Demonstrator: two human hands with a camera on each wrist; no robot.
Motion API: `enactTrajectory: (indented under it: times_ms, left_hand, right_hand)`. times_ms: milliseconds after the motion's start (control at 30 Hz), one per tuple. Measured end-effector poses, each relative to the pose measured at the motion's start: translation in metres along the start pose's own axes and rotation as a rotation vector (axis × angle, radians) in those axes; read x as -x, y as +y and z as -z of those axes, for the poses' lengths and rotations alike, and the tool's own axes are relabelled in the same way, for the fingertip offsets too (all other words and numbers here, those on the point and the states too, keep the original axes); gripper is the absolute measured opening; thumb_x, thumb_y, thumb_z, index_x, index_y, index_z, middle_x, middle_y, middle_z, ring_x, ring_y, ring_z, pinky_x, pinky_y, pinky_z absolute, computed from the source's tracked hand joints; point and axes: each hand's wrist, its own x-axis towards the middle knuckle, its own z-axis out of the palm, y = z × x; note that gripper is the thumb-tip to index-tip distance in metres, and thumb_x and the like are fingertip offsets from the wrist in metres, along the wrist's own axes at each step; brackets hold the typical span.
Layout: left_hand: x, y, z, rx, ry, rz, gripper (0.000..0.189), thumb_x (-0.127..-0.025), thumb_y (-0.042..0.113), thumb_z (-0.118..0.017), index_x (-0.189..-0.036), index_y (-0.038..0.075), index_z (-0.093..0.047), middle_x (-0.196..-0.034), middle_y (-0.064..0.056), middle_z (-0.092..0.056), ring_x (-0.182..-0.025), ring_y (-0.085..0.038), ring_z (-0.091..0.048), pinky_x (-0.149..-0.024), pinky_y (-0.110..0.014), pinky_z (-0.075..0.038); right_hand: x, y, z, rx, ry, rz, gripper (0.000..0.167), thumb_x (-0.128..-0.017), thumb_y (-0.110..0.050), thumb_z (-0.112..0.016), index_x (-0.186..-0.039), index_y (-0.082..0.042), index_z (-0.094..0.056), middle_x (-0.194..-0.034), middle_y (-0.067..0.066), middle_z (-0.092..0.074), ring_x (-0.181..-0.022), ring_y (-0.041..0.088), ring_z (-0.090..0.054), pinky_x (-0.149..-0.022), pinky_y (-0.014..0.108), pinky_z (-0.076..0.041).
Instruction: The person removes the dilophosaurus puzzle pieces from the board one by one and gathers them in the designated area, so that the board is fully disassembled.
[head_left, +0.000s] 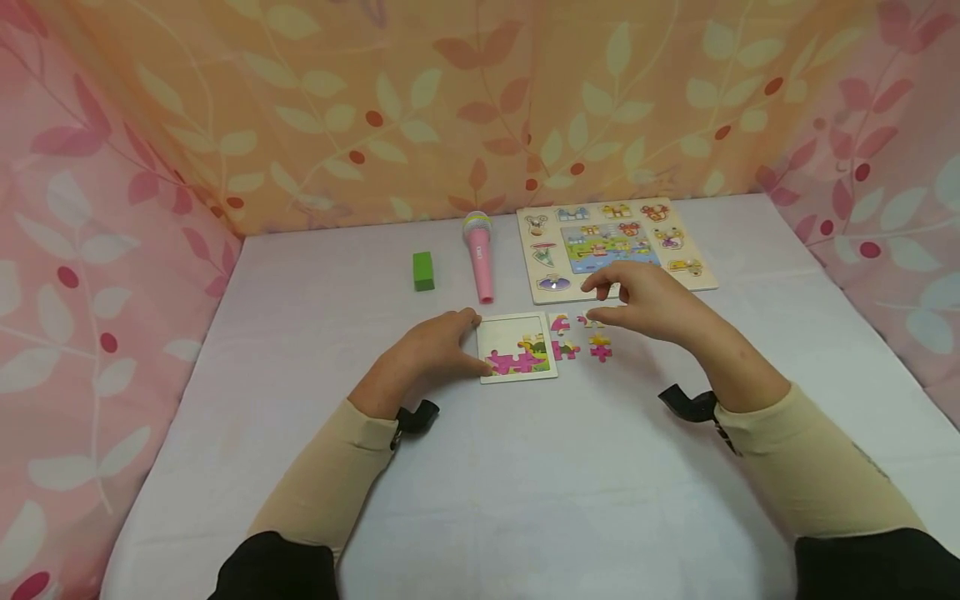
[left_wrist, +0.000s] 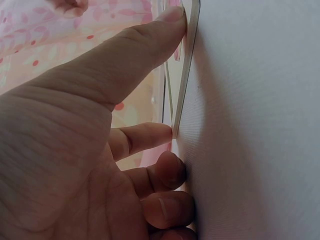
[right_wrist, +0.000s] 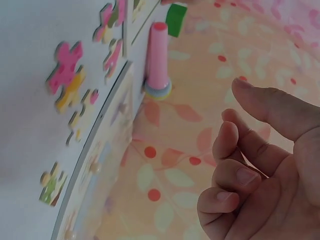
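Note:
A small square jigsaw tray (head_left: pixel 517 379) lies on the table, with several joined pink, green and yellow pieces (head_left: pixel 517 360) along its bottom and right side. My left hand (head_left: pixel 427 354) holds the tray at its left side, thumb (left_wrist: pixel 167 30) at the near corner and index fingertip (left_wrist: pixel 162 131) at the far corner. Loose jigsaw pieces (head_left: pixel 601 347) lie right of the tray. Above them my right hand (head_left: pixel 648 304) hovers with nothing in its loosely bent fingers. A green-and-brown piece (right_wrist: pixel 52 186) shows in the right wrist view; the hand hides it in the head view.
Behind the pieces lies a larger wooden puzzle board (head_left: pixel 540 290) with pictures around a central scene. A pink toy microphone (head_left: pixel 481 258) and a green block (head_left: pixel 423 272) stand left of it. Patterned curtains (head_left: pixel 360 108) border the white table (head_left: pixel 525 500) at the back and sides.

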Motion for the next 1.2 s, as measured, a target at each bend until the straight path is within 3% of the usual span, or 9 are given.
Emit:
enactTrajectory:
  times_ms: [267,600,867,1200]
  left_hand:
    - [-0.002,-0.002,0.000,-0.003,-0.001,-0.004,0.087,-0.079,0.049,-0.087,-0.148,0.015,-0.048,-0.119,-0.004,-0.059,-0.106,-0.022,-0.054,-0.092,-0.043,-0.050]
    - [0.000,-0.002,0.001,0.002,-0.004,-0.005,0.086,-0.079,0.051,-0.086,-0.148,0.016,-0.048,-0.123,-0.003,-0.059,-0.108,-0.022,-0.054,-0.095,-0.045,-0.050]
    - [-0.001,-0.003,0.001,0.001,0.002,-0.009,0.085,-0.078,0.051,-0.086,-0.146,0.017,-0.049,-0.122,-0.002,-0.060,-0.107,-0.021,-0.055,-0.094,-0.044,-0.050]
    - [-0.001,-0.004,0.001,-0.004,-0.003,-0.028,0.083,-0.079,0.051,-0.085,-0.146,0.016,-0.050,-0.119,-0.002,-0.060,-0.105,-0.021,-0.055,-0.093,-0.043,-0.049]
  right_hand:
    - [-0.016,-0.017,-0.014,-0.014,-0.084,0.024,0.032,-0.089,-0.023,-0.082,-0.117,-0.010,-0.072,-0.102,0.008,-0.065,-0.089,0.029,-0.052,-0.073,0.040,-0.044]
    - [-0.031,-0.029,-0.042,-0.054,-0.156,0.054,0.032,-0.088,-0.019,-0.082,-0.115,-0.005,-0.073,-0.095,0.004,-0.062,-0.088,0.024,-0.053,-0.074,0.037,-0.044]
    - [-0.039,-0.031,-0.063,-0.058,-0.233,-0.027,0.031,-0.087,-0.020,-0.080,-0.113,-0.005,-0.072,-0.088,0.004,-0.060,-0.079,0.021,-0.054,-0.068,0.035,-0.045]
    - [-0.043,-0.030,-0.078,0.097,-0.283,-0.145,0.042,-0.085,-0.028,-0.084,-0.113,-0.001,-0.069,-0.084,0.006,-0.060,-0.079,0.021,-0.055,-0.075,0.037,-0.044]
